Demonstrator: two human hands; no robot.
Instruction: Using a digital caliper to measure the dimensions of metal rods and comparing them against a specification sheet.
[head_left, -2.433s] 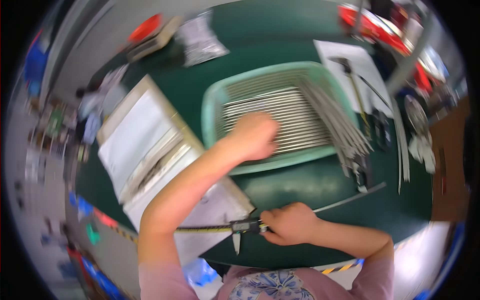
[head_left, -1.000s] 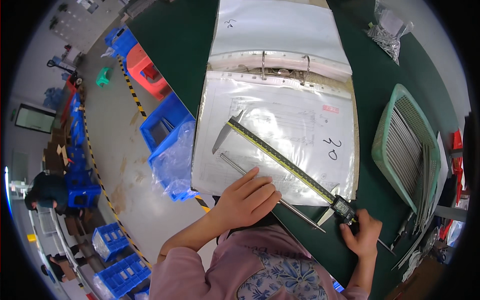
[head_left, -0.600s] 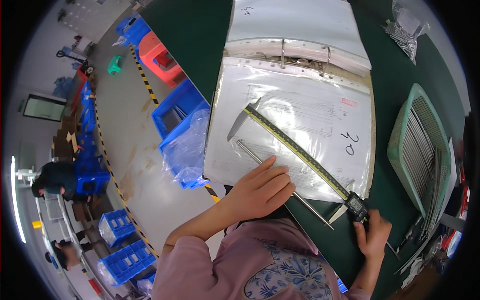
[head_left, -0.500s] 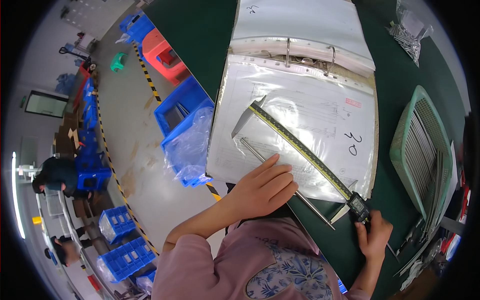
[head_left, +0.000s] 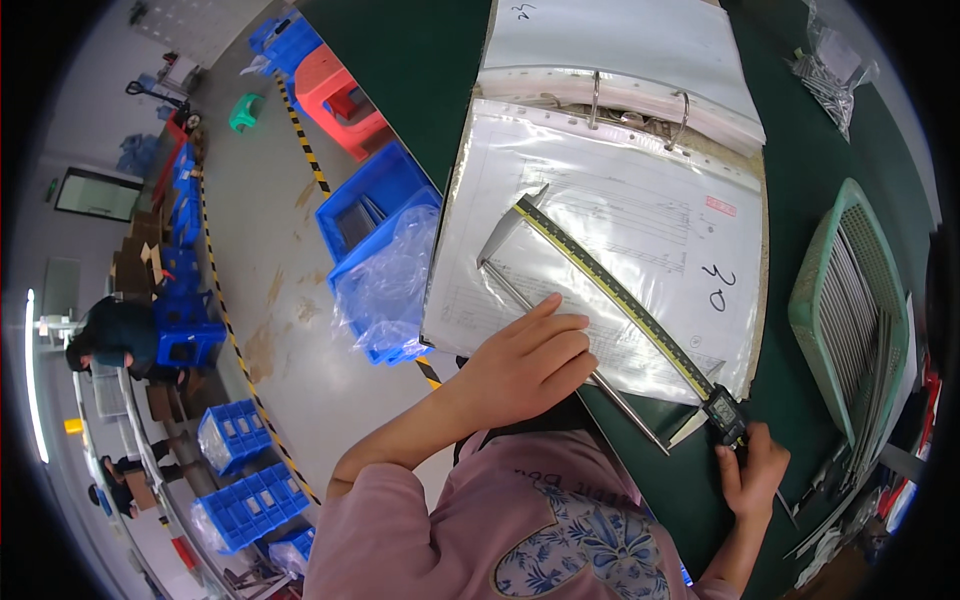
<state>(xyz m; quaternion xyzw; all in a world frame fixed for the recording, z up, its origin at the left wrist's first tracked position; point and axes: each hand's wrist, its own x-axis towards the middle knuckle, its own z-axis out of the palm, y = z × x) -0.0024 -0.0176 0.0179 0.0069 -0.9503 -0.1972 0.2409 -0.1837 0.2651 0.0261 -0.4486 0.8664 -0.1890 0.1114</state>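
My left grip [head_left: 530,362] pinches a metal rod [head_left: 625,407] at the frame's centre; my right grip [head_left: 755,470] clasps the digital caliper [head_left: 615,293], lower right. Upper centre, the binder page [head_left: 590,170] bears dark handwriting [head_left: 713,288] and a red stamp [head_left: 720,206].

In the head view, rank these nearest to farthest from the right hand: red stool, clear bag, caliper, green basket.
1. Caliper: held in the right hand.
2. Green basket: to the hand's right, a little ahead.
3. Clear bag: upper right, beyond the basket.
4. Red stool: upper left.
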